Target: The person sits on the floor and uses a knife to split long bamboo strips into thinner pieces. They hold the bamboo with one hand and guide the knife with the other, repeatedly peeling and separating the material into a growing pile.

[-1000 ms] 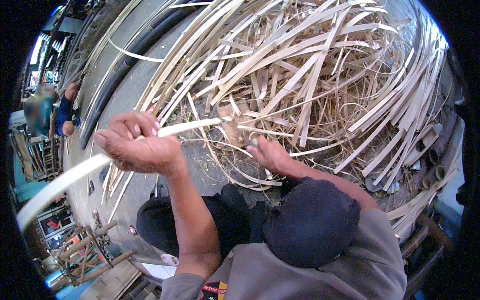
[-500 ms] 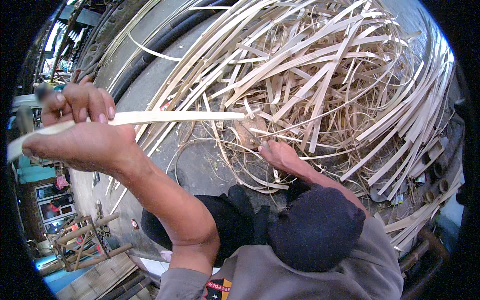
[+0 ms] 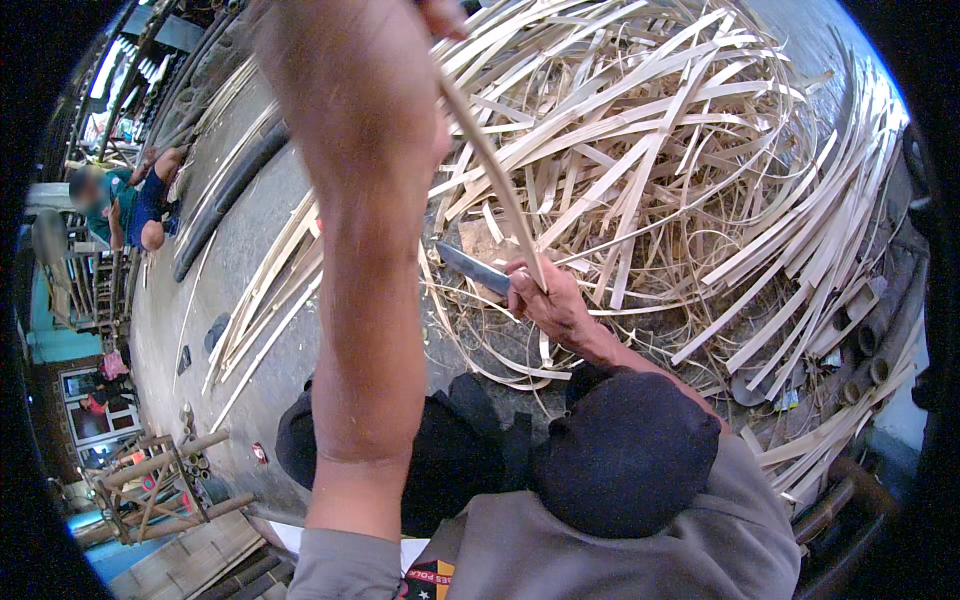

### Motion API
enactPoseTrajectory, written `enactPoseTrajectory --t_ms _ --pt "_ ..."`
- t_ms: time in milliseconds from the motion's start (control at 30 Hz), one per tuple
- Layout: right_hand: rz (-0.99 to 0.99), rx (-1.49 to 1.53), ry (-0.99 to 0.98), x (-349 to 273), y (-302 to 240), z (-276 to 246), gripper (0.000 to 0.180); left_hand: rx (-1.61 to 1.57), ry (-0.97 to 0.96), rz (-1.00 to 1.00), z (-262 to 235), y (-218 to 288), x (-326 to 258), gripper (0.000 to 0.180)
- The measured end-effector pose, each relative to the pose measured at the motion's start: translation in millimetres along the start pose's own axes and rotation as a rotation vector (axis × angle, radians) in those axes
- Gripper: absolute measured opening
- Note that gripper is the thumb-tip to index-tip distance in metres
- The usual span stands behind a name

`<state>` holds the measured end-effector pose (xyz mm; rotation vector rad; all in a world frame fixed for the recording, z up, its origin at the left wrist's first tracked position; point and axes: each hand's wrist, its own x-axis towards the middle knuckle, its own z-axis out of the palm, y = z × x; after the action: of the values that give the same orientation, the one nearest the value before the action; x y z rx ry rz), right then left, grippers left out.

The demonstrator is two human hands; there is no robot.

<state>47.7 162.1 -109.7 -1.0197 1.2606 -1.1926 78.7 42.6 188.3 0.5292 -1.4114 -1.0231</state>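
Above the heaped split strips (image 3: 700, 170), left hand (image 3: 350, 90) raised gripping a bamboo strip (image 3: 495, 190); right hand (image 3: 550, 300) clenching knife (image 3: 470, 268); splitting seemingly midway.

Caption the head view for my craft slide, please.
Left hand lifts a bamboo strip; right hand holds a knife.

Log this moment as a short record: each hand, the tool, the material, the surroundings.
Left hand: raised near the camera, gripping the upper end of a bamboo strip
Right hand: low, closed on a knife at the strip's lower end
Pile of strips: loose pale slats and curls on the ground ahead
Poles: dark, long, lying left
Other person: crouched far left
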Motion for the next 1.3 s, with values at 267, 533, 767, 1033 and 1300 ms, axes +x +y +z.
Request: enactPoseTrajectory --t_ms 267,533,767,1033,1300 --pt "-0.439 0.035 0.398 -22.2 15.3 -32.8 0.042 0.201 -0.126 -0.026 45.2 -12.9 13.4 0.054" --pt "-0.244 0.476 0.315 -50.2 7.3 -46.4 0.056 0.011 -0.561 -0.329 73.8 -70.9 -7.9 0.036" --pt "-0.177 0.782 0.454 -48.2 -5.7 -51.8 0.047 -0.009 -0.910 -0.686 69.0 -147.1 -74.9 0.034" --pt "0.047 1.058 0.597 -49.7 -7.8 -70.4 0.040 0.006 -0.948 -0.911 39.9 -207.8 -150.3 0.035" --pt "-0.091 1.248 0.451 -46.1 -21.2 -97.7 0.040 0.011 -0.787 -0.864 11.8 -214.3 -174.1 0.036"
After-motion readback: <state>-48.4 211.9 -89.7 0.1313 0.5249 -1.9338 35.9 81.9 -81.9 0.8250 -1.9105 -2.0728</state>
